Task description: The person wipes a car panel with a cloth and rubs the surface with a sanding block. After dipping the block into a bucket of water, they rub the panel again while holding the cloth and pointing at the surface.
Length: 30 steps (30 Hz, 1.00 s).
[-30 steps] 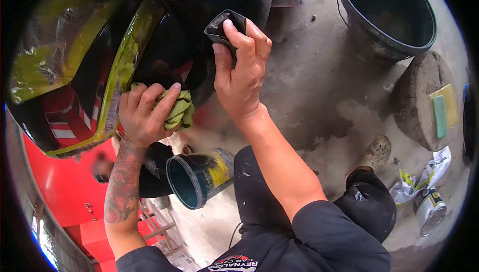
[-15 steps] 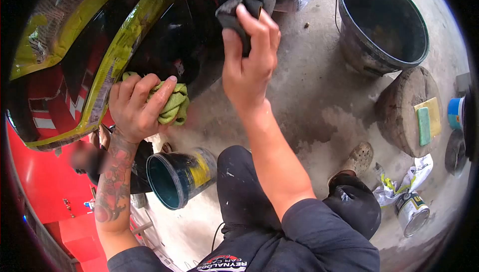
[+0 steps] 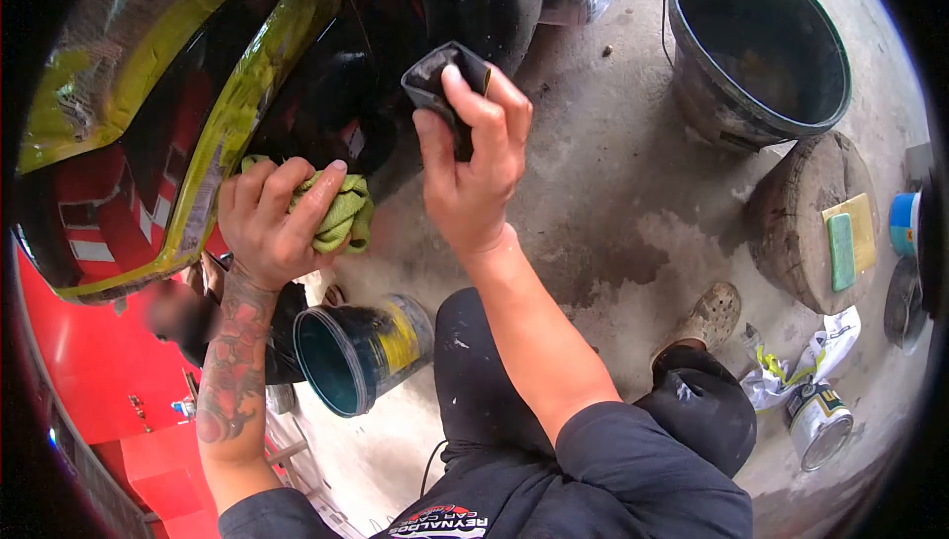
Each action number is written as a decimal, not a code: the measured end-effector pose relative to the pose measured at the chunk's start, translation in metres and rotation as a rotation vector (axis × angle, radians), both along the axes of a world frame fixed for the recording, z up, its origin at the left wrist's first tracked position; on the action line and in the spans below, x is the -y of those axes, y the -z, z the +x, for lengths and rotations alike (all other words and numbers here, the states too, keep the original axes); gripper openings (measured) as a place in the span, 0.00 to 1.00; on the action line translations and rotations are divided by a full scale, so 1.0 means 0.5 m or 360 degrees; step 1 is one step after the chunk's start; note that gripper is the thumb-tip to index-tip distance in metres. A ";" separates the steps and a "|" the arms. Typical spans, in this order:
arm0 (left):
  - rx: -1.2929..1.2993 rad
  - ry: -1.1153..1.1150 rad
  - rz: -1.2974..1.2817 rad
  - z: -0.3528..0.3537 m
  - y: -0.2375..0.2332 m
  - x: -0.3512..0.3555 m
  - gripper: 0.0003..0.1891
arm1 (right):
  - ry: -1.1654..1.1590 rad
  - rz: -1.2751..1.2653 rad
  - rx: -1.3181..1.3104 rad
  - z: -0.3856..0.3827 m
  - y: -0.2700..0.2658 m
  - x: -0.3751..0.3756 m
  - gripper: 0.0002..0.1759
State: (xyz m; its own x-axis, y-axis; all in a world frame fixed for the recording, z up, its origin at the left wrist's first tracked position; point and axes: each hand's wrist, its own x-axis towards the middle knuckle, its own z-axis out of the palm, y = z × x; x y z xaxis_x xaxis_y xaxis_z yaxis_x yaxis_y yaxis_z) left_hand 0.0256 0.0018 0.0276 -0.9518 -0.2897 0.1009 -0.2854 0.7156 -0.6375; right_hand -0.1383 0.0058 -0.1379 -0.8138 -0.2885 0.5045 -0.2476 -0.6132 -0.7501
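Observation:
My left hand (image 3: 272, 218) is wrapped round a crumpled green cloth (image 3: 346, 213), close beside a glossy black and red panel (image 3: 148, 183) edged with yellow-green masking tape (image 3: 222, 134). The fingers of my right hand (image 3: 479, 159) pinch a folded dark sheet, which looks like sandpaper (image 3: 430, 75), in front of the dark bodywork (image 3: 484, 5). Whether the sheet touches that surface, I cannot tell. Part of the cloth is hidden under my left fingers.
A large black bucket (image 3: 707, 94) stands at the upper right, near a round wooden stump (image 3: 776, 218) bearing a green block (image 3: 841, 252). A smaller bucket (image 3: 341, 381) is beside my knee. A tin can (image 3: 820, 428) lies lower right. Another person (image 3: 287, 327) is behind my left arm.
My right hand has moved down and slightly left with the dark sheet, away from the upper bodywork. My left hand and the cloth have barely moved.

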 end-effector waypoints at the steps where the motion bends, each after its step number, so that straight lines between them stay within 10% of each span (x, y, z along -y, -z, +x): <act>1: -0.0001 0.0008 -0.0005 -0.001 0.000 0.001 0.32 | -0.0006 0.0008 0.0039 0.006 -0.001 0.001 0.24; 30: -0.0196 -0.0052 0.0019 0.003 0.018 -0.008 0.33 | -0.0097 0.0285 0.0317 -0.088 -0.096 0.040 0.16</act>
